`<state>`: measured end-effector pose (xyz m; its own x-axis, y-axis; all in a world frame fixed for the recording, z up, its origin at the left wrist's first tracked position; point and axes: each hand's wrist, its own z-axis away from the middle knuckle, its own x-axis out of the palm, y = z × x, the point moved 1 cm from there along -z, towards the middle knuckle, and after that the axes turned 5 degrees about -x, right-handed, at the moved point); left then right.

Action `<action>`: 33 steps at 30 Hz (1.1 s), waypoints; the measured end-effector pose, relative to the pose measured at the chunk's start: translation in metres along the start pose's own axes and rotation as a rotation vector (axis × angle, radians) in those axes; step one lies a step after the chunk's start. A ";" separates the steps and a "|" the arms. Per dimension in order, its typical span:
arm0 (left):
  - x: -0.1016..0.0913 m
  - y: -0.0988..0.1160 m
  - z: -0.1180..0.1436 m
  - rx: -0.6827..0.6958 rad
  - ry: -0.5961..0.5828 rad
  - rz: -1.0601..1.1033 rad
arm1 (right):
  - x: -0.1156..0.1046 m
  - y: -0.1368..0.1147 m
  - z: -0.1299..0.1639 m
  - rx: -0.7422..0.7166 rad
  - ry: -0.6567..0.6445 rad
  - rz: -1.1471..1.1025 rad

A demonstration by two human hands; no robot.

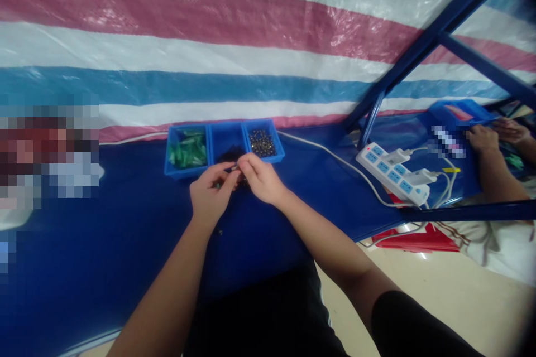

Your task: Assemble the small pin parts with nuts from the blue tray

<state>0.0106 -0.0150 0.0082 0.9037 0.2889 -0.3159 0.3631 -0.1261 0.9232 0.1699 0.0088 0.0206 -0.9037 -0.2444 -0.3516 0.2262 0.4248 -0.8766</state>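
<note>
In the head view my left hand (211,189) and my right hand (262,178) meet just in front of a blue three-part bin (186,172). The fingertips of both are pinched together around something small and dark with a shiny spot, too small to name. A bit of green shows beneath the left fingers. Green translucent pieces (188,150) fill the left compartment. Black pieces (231,153) lie low in the middle one, partly behind my hands. Small shiny metal parts (262,143) fill the right compartment. One tiny part (220,232) lies on the blue table (138,223) below my left hand.
A white power strip (391,173) with plugged-in chargers lies to the right, its cable (335,156) running behind the bin. Blue metal frame bars (419,39) rise there. Beyond them a co-worker's hands (483,136) work near another blue bin (460,113). Striped sheeting (234,56) hangs behind.
</note>
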 end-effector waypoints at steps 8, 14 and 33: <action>-0.002 -0.004 0.000 -0.032 0.021 0.036 | 0.003 0.003 0.000 -0.046 0.019 -0.029; -0.001 -0.002 0.001 -0.033 0.001 0.019 | -0.001 -0.002 0.000 -0.064 -0.002 0.040; -0.002 -0.005 0.001 -0.031 -0.017 0.021 | 0.001 -0.001 0.001 -0.044 -0.042 0.040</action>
<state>0.0067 -0.0155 0.0039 0.9150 0.2704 -0.2994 0.3366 -0.1025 0.9361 0.1693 0.0075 0.0213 -0.8781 -0.2624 -0.4000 0.2444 0.4727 -0.8467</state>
